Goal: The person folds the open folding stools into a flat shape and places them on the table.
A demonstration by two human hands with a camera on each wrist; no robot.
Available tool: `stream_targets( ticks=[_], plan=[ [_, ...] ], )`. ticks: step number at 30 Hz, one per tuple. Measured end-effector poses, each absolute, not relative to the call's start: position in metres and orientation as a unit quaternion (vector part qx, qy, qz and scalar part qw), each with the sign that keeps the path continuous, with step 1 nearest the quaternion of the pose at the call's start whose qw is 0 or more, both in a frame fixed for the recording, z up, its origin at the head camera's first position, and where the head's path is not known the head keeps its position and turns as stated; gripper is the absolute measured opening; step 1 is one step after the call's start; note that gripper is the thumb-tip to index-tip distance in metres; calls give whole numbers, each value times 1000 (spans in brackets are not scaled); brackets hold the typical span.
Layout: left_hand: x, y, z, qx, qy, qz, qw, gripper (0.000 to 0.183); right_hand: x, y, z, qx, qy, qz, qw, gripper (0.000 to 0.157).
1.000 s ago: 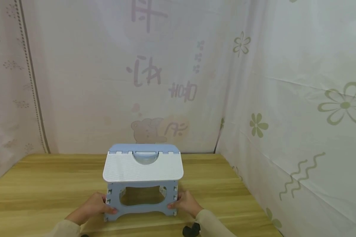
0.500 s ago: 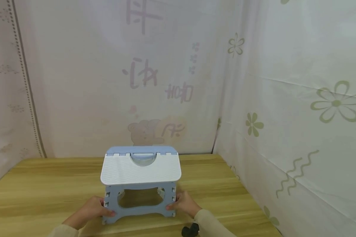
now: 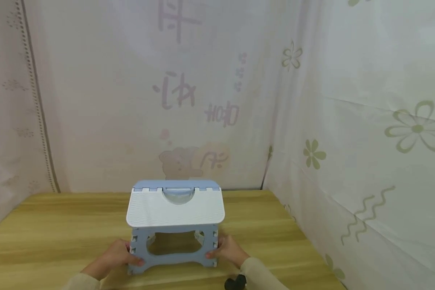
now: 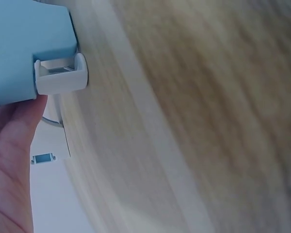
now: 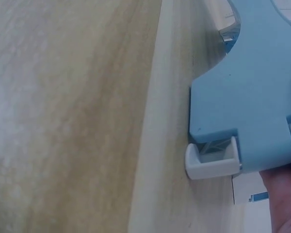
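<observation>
A light blue and white folding step stool [image 3: 175, 211] stands on its legs on the wooden table. Its white top panel faces me, with a blue strip and a handle cut-out [image 3: 178, 195] along the far edge. My left hand [image 3: 113, 257] grips the stool's left leg low down, thumb on the blue front face and fingers behind the side. On the opposite leg, my right hand [image 3: 230, 250] holds on in the same way. In the left wrist view the blue leg [image 4: 19, 53] hides the fingertips; the right wrist view shows the other leg [image 5: 247, 107] and part of the hand.
The wood-grain table [image 3: 76, 217] extends on both sides of the stool. Printed curtains [image 3: 105, 121] hang behind the table and along its sides. A small black object [image 3: 235, 282] sits at the right wrist, by the sleeve.
The head view has shifted slightly. Both hands stay on the stool's legs, and the stool keeps its pose on the table.
</observation>
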State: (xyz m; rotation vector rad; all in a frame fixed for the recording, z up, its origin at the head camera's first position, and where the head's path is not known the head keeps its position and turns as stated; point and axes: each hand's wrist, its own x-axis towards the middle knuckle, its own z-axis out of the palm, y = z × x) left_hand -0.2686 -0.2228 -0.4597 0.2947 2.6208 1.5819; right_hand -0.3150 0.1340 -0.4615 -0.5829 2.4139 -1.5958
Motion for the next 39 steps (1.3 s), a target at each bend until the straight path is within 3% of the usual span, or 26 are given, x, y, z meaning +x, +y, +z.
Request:
stream_targets(
  ticks=[39],
  plan=[
    [-272, -225, -459, 107, 847, 516, 72, 27, -316, 136, -463, -195, 809, -545, 101, 25]
  ],
)
